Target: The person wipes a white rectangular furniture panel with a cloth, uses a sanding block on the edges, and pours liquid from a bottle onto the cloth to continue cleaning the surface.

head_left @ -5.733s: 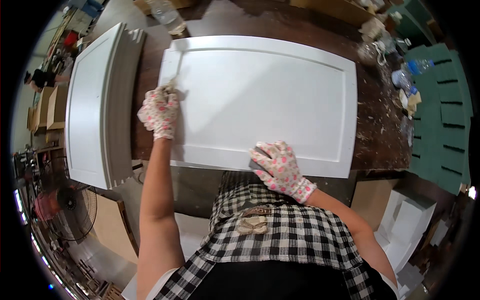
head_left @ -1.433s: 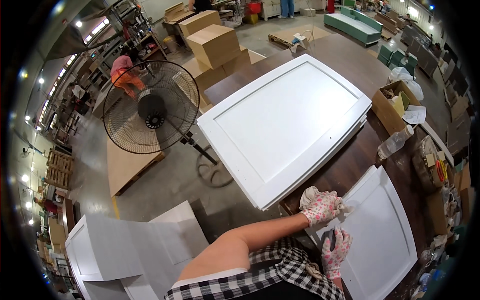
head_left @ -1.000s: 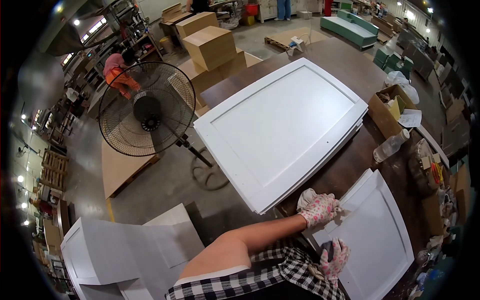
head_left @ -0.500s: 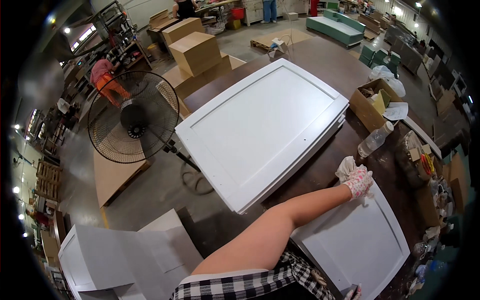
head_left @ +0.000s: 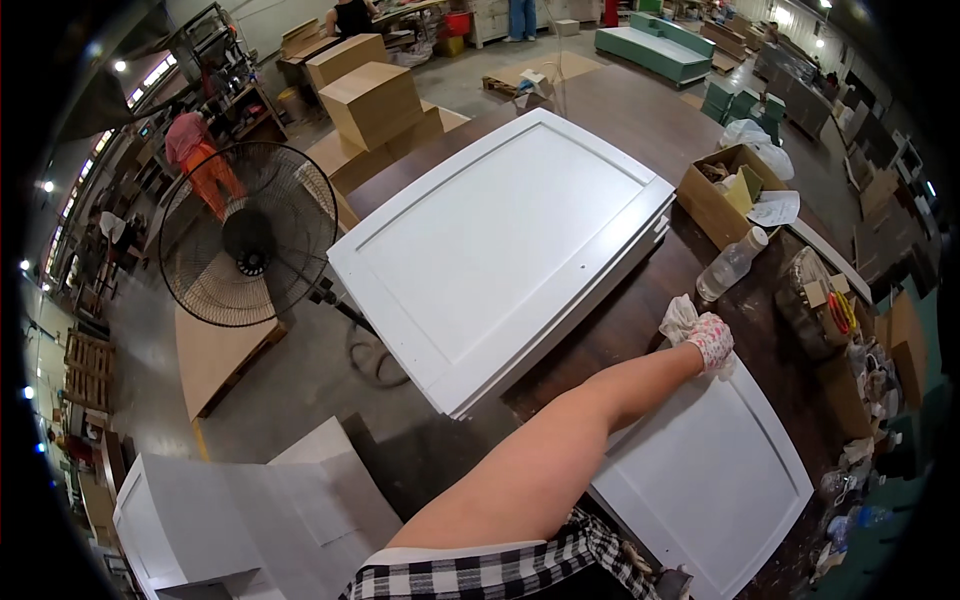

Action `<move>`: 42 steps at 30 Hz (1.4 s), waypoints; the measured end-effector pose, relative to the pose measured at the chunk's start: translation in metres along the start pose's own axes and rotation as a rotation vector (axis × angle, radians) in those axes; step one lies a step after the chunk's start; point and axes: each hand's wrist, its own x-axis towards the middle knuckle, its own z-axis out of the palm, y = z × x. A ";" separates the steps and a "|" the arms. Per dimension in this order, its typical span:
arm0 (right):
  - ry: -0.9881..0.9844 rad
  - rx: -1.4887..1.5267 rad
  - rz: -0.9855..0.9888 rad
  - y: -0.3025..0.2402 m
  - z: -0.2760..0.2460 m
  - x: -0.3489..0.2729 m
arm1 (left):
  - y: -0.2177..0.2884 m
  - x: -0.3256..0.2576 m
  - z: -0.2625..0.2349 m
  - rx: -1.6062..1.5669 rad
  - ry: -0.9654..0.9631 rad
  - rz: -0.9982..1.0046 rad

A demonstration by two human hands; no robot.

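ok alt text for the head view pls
A person's gloved left hand holds a white cloth at the top edge of a white cabinet door on a dark workbench. A stack of larger white doors lies beside it.

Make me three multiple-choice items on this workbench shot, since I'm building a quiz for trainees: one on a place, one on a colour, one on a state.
1. Where does the gloved hand rest?
A. on the far corner of the near panel
B. on the fan
C. inside the box

2. What colour is the large panel?
A. green
B. white
C. brown

3. How does the bottle lie?
A. upright
B. on its side on the table
C. inside the box

Answers:
1 A: the hand, with a cloth, sits on that panel's corner.
2 B: its face is plain white.
3 B: it lies flat beside the box, cap toward it.
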 end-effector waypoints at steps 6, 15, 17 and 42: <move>0.022 0.036 -0.018 -0.002 -0.012 0.004 | -0.008 -0.035 -0.022 0.006 -0.017 -0.074; 0.166 0.983 0.617 -0.031 -0.006 0.008 | -0.035 -0.100 -0.031 -0.100 -0.026 -0.195; -0.072 0.574 0.181 -0.002 -0.014 0.002 | -0.041 -0.123 -0.037 -0.106 -0.055 -0.238; 0.011 0.184 -0.359 -0.027 0.038 -0.020 | 0.062 -0.301 -0.015 -0.593 -0.238 -0.134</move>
